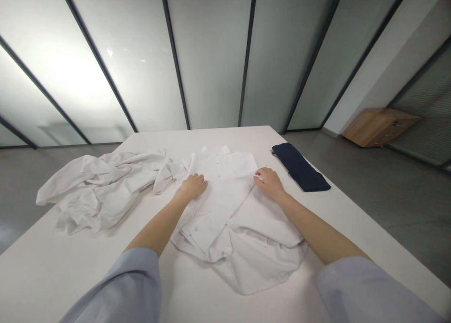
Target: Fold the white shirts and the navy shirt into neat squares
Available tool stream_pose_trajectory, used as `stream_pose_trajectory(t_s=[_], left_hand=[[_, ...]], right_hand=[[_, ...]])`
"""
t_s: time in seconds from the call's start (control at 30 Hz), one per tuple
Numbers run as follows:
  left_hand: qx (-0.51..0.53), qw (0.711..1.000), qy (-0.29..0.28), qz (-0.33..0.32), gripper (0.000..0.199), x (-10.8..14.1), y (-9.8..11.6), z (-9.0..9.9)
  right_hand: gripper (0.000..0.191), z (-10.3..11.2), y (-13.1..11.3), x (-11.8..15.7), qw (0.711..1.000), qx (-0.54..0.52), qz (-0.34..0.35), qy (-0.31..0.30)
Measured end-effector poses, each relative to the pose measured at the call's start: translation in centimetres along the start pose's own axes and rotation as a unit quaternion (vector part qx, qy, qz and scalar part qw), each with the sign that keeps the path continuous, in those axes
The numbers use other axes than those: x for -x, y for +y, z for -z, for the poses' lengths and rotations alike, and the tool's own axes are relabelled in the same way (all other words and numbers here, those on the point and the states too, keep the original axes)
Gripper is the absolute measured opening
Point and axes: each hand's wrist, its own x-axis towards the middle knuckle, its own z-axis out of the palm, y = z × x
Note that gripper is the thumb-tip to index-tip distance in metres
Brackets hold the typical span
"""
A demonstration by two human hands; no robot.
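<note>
A white buttoned shirt [225, 196] lies spread on the white table, its collar toward the far edge and its lower part rumpled near me. On the shirt's left side rests my left hand [193, 186], fingers curled on the cloth. My right hand [269, 183] is at the shirt's right edge, thumb and fingers closed together on the fabric there.
A crumpled white garment [102, 186] lies on the left of the table [207, 134], partly over its left edge. Folded dark navy cloth [299, 168] sits near the right edge. Beyond are frosted glass panels [214, 55] and a wooden cabinet [377, 127] on the floor.
</note>
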Motion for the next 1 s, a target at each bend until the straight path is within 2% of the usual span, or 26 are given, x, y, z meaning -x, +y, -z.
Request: stream_pose_trajectory(t_s=[0.07, 0.13, 0.23, 0.33, 0.43, 0.53, 0.6, 0.67, 0.77, 0.87, 1.0], left_hand=[[-0.06, 0.998, -0.021, 0.008, 0.035, 0.9, -0.6, 0.2], [-0.082, 0.995, -0.051, 0.008, 0.042, 1.8, -0.9, 0.2], [-0.091, 0.992, -0.087, 0.008, 0.053, 2.3, -0.9, -0.4], [-0.076, 0.994, -0.079, 0.012, 0.057, 0.6, -1.1, -1.0], [-0.042, 0.998, -0.043, 0.012, 0.057, -2.4, -1.7, -1.4], [-0.003, 0.999, 0.047, 0.017, 0.051, -4.3, -1.8, -1.3], [0.013, 0.992, 0.122, 0.035, 0.043, -4.2, -1.6, -1.0], [0.005, 0.988, 0.145, 0.044, 0.038, -3.0, -1.3, -0.6], [-0.036, 0.995, 0.083, 0.041, 0.036, -0.4, -1.0, -0.4], [-0.058, 0.996, 0.045, 0.044, 0.038, 1.6, -0.8, -0.8], [-0.037, 0.998, 0.032, 0.043, 0.043, 1.8, -0.4, -1.7]], right_hand=[[0.034, 0.5, -2.2, 1.3, 0.994, 0.006, 0.06, -0.088], [0.045, 0.4, -4.1, 2.6, 0.987, 0.025, 0.075, -0.14], [0.064, -0.5, -5.7, 3.3, 0.983, 0.051, 0.058, -0.165], [0.07, -1.8, -5.6, 1.8, 0.982, 0.059, 0.04, -0.176], [0.069, -2.9, -4.8, -1.3, 0.982, 0.058, 0.015, -0.18], [0.062, -3.2, -4.2, -4.1, 0.986, 0.055, 0.004, -0.157], [0.055, -3.0, -4.2, -4.9, 0.991, 0.06, 0.005, -0.12], [0.046, -2.4, -4.4, -4.8, 0.994, 0.067, 0.005, -0.089], [0.04, -1.6, -5.0, -3.4, 0.993, 0.073, 0.006, -0.091], [0.05, -1.3, -5.7, -1.7, 0.99, 0.063, -0.002, -0.124], [0.062, -2.2, -6.5, -1.2, 0.985, 0.043, -0.021, -0.163]])
